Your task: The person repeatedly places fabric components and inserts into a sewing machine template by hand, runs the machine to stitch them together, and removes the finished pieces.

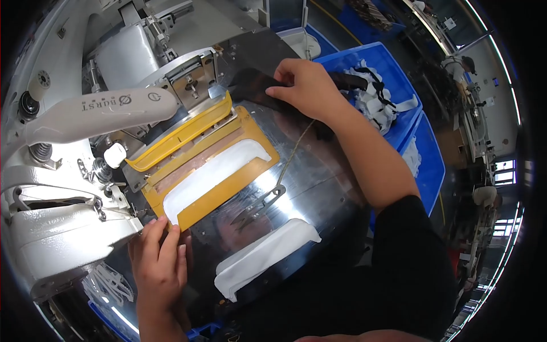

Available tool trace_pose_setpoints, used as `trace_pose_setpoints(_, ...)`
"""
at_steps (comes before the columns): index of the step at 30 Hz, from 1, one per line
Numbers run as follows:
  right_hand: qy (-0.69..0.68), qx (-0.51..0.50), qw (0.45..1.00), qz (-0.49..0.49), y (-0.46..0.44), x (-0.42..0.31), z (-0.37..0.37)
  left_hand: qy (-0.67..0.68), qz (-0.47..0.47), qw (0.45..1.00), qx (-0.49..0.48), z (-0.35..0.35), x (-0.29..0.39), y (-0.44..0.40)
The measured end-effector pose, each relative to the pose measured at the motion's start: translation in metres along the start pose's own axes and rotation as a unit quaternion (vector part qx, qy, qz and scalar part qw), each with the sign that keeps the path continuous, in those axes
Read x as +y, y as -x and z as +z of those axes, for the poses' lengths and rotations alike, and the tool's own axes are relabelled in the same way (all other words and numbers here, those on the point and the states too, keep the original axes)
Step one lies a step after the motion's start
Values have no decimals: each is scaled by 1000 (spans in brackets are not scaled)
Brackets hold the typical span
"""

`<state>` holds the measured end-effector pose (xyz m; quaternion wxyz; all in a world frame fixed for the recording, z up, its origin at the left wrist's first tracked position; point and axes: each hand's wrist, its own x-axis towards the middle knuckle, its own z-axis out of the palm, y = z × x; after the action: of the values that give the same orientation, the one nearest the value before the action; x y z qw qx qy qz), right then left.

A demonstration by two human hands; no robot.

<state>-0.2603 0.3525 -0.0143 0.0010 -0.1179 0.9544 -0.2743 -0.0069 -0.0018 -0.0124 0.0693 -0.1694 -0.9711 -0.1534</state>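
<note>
Containers: a blue bin (pixel 411 115) stands beyond the metal table (pixel 336 188), holding a loose heap of white pieces with black strips (pixel 373 97) among them. A second blue bin (pixel 436 165) adjoins it, with white material inside, partly hidden by the right forearm. A blue container (pixel 342 18) farther off has brown-patterned material (pixel 369 12) in it. White strips (pixel 111 284) hang or lie low at the left; their support is unclear.

Work area: one white piece (pixel 213 174) lies on the yellow plate (pixel 250 171), on the table beside the sewing machine (pixel 68 239). The yellow bar (pixel 179 137) runs along the plate's machine side, and the machine's pale arm (pixel 108 111) reaches in from the left. Folded white fabric (pixel 265 256) rests nearer the body. Metal snips (pixel 259 206) on a cord (pixel 296 145) lie between plate and folded fabric.

Left hand (pixel 159 268) — fingers extended, not clenched, tips at the plate's near corner and the white piece's end. Right hand (pixel 307 88) — thumb and forefinger bent toward each other over dark cloth (pixel 253 85); cannot tell whether they grasp it.
</note>
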Motion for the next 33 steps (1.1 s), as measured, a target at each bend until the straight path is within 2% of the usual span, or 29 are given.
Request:
trace_pose_setpoints(3, -40, 23, 999, 1, 1, -2, -1, 20, 7, 1000, 5, 1, 1, -1)
trace_pose_setpoints(6, -215, 63, 974, -29, 2, 7, -6, 5, 25, 999, 27, 2, 3, -3)
trace_pose_setpoints(8, -377, 42, 923, -72, 12, -7, -23, 0, 27, 999, 40, 2, 1, -4)
trace_pose_setpoints(11, -364, -59, 900, -231, 33, -49, -39, 11, 24, 997, 66, 5, -3, -4)
trace_pose_setpoints(14, -160, -195, 908, -335, 37, -102, -28, 12, 15, 997, 71, 7, -6, -2)
trace_pose_setpoints(20, -86, -300, 919, -241, 25, -136, 59, 12, -8, 997, 77, 8, -9, 0)
trace_pose_setpoints(33, -80, -275, 931, -228, 26, -133, 77, 30, -15, 996, 80, 13, -11, 0)
